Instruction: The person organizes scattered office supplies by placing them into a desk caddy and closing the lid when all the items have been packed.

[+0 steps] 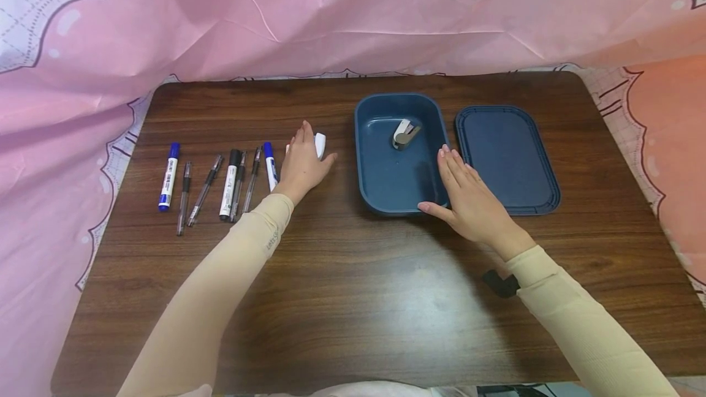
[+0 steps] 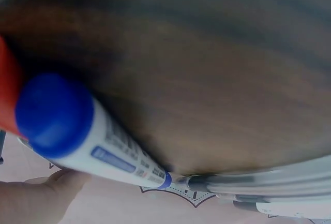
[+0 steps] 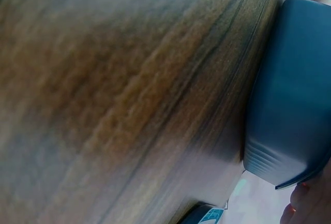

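Observation:
My left hand (image 1: 303,164) lies palm down, fingers straight and thumb spread, over a white object (image 1: 320,144) that it mostly hides. Just left of this hand is a blue-capped marker (image 1: 270,161); in the left wrist view the marker (image 2: 119,151) is close up beside something red (image 2: 8,89). My right hand (image 1: 469,201) rests at the near right corner of a blue plastic box (image 1: 361,170), fingers straight along its right rim, thumb at the front rim. Inside the box sits a small white and grey stapler (image 1: 405,135). The box's outer wall (image 3: 289,94) shows in the right wrist view.
A matching blue lid (image 1: 507,158) lies flat right of the box. On the left are another blue marker (image 1: 169,176), a black-capped marker (image 1: 230,185) and several clear pens (image 1: 204,192). Pink patterned cloth (image 1: 309,23) hangs behind the wooden table (image 1: 353,299).

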`<state>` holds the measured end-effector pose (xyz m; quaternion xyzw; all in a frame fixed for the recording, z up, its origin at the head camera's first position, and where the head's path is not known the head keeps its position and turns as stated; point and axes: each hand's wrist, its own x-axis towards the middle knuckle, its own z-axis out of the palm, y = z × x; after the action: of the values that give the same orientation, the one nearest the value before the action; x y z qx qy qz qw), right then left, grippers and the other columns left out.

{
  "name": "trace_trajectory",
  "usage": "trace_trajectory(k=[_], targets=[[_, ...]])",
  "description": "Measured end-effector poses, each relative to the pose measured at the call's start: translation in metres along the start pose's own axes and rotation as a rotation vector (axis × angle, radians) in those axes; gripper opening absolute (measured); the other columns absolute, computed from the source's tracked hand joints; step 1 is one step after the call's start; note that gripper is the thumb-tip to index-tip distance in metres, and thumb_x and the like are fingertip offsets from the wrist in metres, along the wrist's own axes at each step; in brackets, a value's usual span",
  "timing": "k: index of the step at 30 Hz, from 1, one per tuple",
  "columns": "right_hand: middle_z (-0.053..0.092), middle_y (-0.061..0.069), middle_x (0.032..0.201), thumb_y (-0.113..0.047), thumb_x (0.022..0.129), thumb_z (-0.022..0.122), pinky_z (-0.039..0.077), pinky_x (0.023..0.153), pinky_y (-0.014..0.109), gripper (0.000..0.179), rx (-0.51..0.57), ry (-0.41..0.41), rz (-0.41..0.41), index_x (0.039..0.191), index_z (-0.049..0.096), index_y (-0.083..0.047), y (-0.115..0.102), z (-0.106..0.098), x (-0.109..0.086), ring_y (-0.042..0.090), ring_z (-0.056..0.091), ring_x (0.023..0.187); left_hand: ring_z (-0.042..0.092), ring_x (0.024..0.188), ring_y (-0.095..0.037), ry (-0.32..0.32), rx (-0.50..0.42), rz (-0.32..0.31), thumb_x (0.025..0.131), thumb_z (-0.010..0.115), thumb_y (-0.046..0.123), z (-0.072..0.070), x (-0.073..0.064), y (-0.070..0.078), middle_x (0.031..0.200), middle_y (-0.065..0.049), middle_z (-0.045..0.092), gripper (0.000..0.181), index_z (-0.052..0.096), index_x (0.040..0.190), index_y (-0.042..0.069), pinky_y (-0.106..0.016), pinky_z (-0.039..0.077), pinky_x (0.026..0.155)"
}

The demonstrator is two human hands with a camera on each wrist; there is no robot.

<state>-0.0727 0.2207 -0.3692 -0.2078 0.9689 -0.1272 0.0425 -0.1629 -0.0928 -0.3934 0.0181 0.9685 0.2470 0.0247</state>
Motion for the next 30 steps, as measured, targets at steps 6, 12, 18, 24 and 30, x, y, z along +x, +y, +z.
trace_trajectory(k=[6,12,18,24,30], targets=[[-0.009,0.002,0.155,-0.064,0.085,0.042,0.014,0.114,0.051,0.093,0.001,0.004,-0.007,0.147,-0.004,-0.011,-0.0004,0.0008,-0.0002,0.024,-0.001,0.144,0.028,0.136,-0.038,-0.017,0.004,-0.020,0.084,0.061,0.039,0.0014,0.0015,0.0007,0.149,-0.022,0.024,0.089,0.012,0.145,-0.002,-0.047,0.024,0.112],[-0.008,0.003,0.155,-0.064,0.085,0.042,0.014,0.114,0.051,0.094,0.004,0.009,-0.007,0.147,-0.003,-0.011,-0.0007,0.0006,-0.0011,0.024,-0.001,0.144,0.037,0.130,-0.038,-0.020,-0.002,-0.044,0.086,0.059,0.033,0.0023,0.0018,0.0003,0.149,-0.021,0.023,0.084,0.011,0.145,-0.002,-0.047,0.035,0.106],[-0.010,0.002,0.155,-0.064,0.085,0.042,0.011,0.115,0.049,0.093,0.006,0.004,-0.007,0.147,-0.005,-0.012,0.0002,0.0016,-0.0014,0.022,-0.004,0.144,0.044,0.124,-0.040,-0.015,0.022,-0.032,0.087,0.059,0.028,0.0023,0.0026,-0.0005,0.148,-0.022,0.025,0.080,0.013,0.144,-0.005,-0.046,0.039,0.102],[-0.012,0.001,0.154,-0.063,0.086,0.042,0.011,0.115,0.049,0.093,0.004,0.000,-0.013,0.147,-0.006,-0.012,0.0001,0.0012,-0.0014,0.018,-0.008,0.143,0.045,0.125,-0.037,0.012,0.028,-0.009,0.088,0.056,0.019,0.0030,0.0027,-0.0009,0.144,-0.026,0.031,0.072,0.018,0.142,-0.009,-0.042,0.040,0.102],[-0.011,0.002,0.154,-0.063,0.086,0.041,0.013,0.114,0.051,0.093,-0.001,-0.003,-0.008,0.146,-0.006,-0.012,-0.0005,-0.0001,-0.0004,0.021,-0.005,0.144,0.044,0.126,-0.036,0.017,0.030,-0.002,0.089,0.053,0.017,0.0028,0.0035,-0.0016,0.143,-0.026,0.033,0.069,0.017,0.142,-0.009,-0.041,0.038,0.104]])
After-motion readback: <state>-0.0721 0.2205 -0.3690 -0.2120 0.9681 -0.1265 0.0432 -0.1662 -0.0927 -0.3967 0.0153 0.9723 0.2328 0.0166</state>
